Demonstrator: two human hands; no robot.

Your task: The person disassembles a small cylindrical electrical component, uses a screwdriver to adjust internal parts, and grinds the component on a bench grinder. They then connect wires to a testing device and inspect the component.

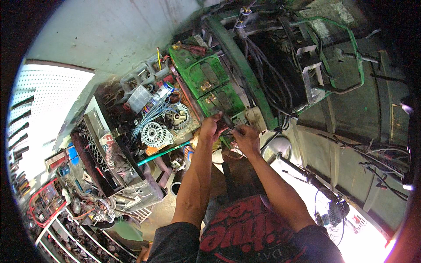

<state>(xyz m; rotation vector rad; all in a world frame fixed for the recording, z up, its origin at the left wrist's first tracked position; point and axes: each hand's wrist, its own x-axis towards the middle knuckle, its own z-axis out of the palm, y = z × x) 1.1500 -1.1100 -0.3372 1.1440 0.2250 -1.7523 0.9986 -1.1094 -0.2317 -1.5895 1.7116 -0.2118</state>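
Observation:
Both my hands work close together at the near end of a row of green battery-like boxes [210,68]. My left hand [210,127] is closed, its fingers bent around something dark that I cannot make out. Just to its right, my right hand [247,139] pinches at the near end of a small dark piece [227,121] lying between the two hands. The fingers hide much of this piece. Brass-coloured terminals [206,85] stand on top of the green boxes, beyond my hands. A pale block [255,117] sits right of my right hand.
Left of the boxes lie alternator parts [157,134], grey wires [154,115] and plastic bins [139,97]. A teal rod [163,153] crosses below them. A green metal frame [245,72] with thick black cables [272,83] stands right. A fan [331,215] is at lower right.

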